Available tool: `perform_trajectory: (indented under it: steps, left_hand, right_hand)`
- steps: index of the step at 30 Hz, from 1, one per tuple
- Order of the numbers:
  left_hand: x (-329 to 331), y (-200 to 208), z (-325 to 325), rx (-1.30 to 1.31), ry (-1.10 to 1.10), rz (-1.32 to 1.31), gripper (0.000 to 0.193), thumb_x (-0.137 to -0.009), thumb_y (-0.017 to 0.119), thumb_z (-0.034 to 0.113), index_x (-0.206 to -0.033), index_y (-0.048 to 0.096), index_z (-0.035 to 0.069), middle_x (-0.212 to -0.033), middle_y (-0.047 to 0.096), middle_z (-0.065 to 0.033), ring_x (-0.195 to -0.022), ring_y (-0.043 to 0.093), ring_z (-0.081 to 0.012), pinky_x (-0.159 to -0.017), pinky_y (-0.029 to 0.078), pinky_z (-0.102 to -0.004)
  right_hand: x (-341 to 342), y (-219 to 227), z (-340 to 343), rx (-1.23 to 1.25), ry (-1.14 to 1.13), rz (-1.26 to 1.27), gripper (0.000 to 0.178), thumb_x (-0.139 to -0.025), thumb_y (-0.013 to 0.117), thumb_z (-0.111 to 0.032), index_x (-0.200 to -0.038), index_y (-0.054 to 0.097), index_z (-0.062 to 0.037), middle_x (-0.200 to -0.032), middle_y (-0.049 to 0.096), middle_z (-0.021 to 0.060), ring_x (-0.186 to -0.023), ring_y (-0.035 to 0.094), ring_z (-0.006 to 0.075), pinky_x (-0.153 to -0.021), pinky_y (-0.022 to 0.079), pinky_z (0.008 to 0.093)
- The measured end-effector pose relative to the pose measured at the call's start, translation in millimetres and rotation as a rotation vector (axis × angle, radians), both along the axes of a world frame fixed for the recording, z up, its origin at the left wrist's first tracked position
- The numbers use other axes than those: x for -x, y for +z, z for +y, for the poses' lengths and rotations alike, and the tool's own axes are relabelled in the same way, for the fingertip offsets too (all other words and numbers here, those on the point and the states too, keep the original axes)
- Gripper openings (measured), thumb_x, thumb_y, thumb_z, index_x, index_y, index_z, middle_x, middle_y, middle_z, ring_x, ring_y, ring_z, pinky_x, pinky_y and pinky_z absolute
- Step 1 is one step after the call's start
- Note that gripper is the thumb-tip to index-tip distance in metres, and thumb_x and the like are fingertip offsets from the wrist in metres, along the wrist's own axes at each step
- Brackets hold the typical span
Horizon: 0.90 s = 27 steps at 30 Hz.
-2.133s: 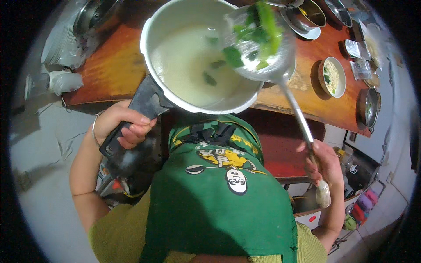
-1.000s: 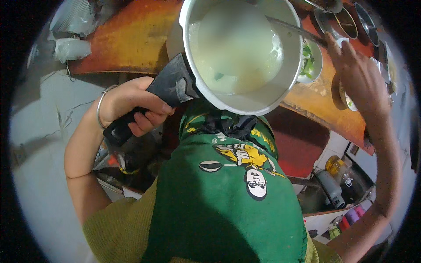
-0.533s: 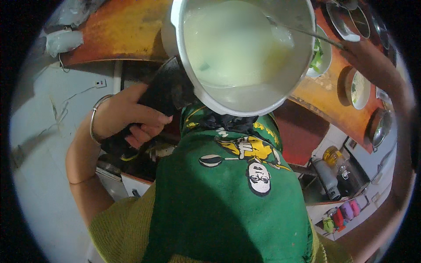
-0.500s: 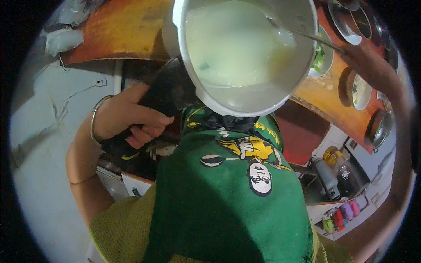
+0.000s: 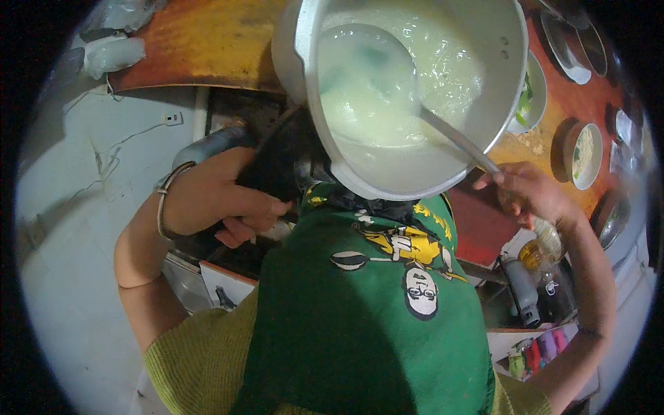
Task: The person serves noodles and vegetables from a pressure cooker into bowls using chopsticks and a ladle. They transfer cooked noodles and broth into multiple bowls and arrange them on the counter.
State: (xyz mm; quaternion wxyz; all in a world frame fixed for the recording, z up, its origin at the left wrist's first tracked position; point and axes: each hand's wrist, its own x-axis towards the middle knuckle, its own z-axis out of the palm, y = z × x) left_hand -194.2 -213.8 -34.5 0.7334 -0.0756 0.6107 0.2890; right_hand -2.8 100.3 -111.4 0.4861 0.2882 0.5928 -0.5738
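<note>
Held tilted in front of my chest is a deep silver metal pot (image 5: 394,173) with pale, cloudy broth (image 5: 456,76) inside. My left hand (image 5: 218,190) is wrapped round the pot's long black handle (image 5: 283,152). My right hand (image 5: 536,194) grips the shaft of a metal ladle (image 5: 460,138), which slants over the pot's right rim. The ladle's wide bowl lies in the broth, with dark green bits showing in it. Below the pot hangs the green apron (image 5: 297,311) that I wear.
An orange-brown table (image 5: 214,41) carries a bowl with green leaves (image 5: 527,104) right of the pot. Further right stands a bowl of pale food (image 5: 586,155), with more dishes beyond. Bottles (image 5: 520,290) stand on a low shelf at lower right. A plastic bag (image 5: 114,55) lies at the table's left.
My right hand has come down and left, from over the table to beside the pot's lower right rim. The ladle's bowl now shows in the broth. The pot sits slightly further right in view.
</note>
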Motion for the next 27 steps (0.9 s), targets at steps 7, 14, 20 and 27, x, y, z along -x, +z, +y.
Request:
perform_trajectory:
  steps: [7, 14, 20, 27]
  left_hand:
    - [2, -5, -4, -0.032, 0.065, -0.077, 0.021, -0.077, 0.057, 0.012, -0.063, 0.045, 0.002, -0.051, 0.036, 0.0017, -0.04, 0.031, -0.0054, -0.035, 0.026, -0.0198]
    - [5, -3, 7, -0.029, 0.098, -0.076, 0.024, -0.078, 0.056, 0.009, -0.061, 0.039, 0.007, -0.052, 0.033, 0.003, -0.04, 0.029, -0.0044, -0.035, 0.022, -0.02]
    - [14, -16, 0, -0.045, 0.158, -0.196, 0.013, -0.078, 0.054, 0.007, -0.07, 0.045, 0.003, -0.053, 0.035, 0.0018, -0.04, 0.031, -0.004, -0.033, 0.022, -0.0188]
    - [21, -21, -2, -0.064, 0.244, -0.202, 0.009, -0.077, 0.052, 0.006, -0.08, 0.046, 0.0, -0.054, 0.035, 0.0008, -0.04, 0.03, -0.0031, -0.031, 0.022, -0.0177]
  right_hand:
    - [-17, 10, -26, 0.248, -0.284, -0.107, 0.036, -0.089, 0.041, -0.032, -0.103, 0.053, -0.0013, -0.05, 0.039, -0.0001, -0.036, 0.037, 0.0077, -0.031, 0.032, 0.0205]
    - [-25, 42, -41, 0.303, -0.453, -0.027, 0.039, -0.089, 0.04, -0.029, -0.105, 0.049, 0.0051, -0.051, 0.039, 0.0003, -0.035, 0.037, 0.0073, -0.029, 0.032, 0.0198]
    - [-44, 48, -46, 0.285, -0.594, -0.118, 0.034, -0.088, 0.04, -0.026, -0.104, 0.05, 0.0033, -0.05, 0.04, 0.0012, -0.03, 0.035, 0.0087, -0.026, 0.031, 0.0206]
    - [-59, 61, -51, 0.228, -0.699, -0.057, 0.035, -0.088, 0.039, -0.027, -0.103, 0.051, 0.0024, -0.048, 0.04, 0.0003, -0.029, 0.036, 0.0082, -0.027, 0.031, 0.02]
